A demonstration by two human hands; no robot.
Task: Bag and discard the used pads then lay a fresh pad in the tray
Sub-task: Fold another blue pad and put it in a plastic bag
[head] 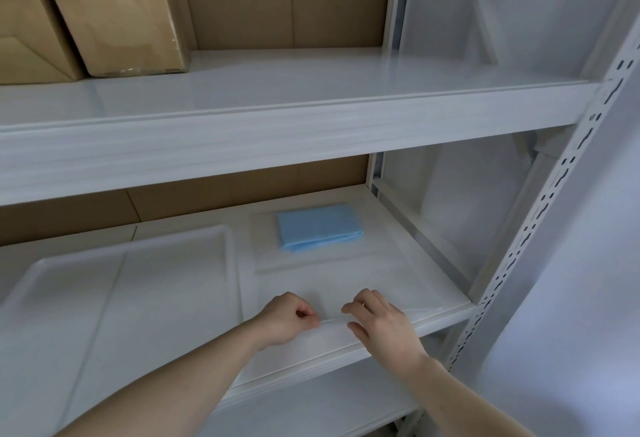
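Both hands work at the near edge of a clear plastic bag (pixel 332 284) that lies flat on the lower shelf (pixel 446 312) of a white rack; the left hand (pixel 287 319) is curled with thumb and forefinger pinching the bag's rim, and the right hand (pixel 384 324) has its fingers bent over the same rim just beside it, apparently nipping the film, though how firm that hold is I cannot tell. A folded blue pad (pixel 318 227) sits at the far end of the bag, seemingly inside it, well apart from the hands; the white tray (pixel 228 256) lies to the left on the same shelf, its floor pale, and whether anything lines it is not clear.

The step in hand looks like closing or opening the mouth of the bag; thin film slips and clings, so the two pinches should stay close together on the rim and rub the layers apart or press them shut evenly; pulling hard toward the shelf edge could drag the whole bag and the pad off the front; better to keep the bag flat and work along the rim sideways. Cardboard boxes (pixel 117 21) rest on the upper shelf, out of the way.
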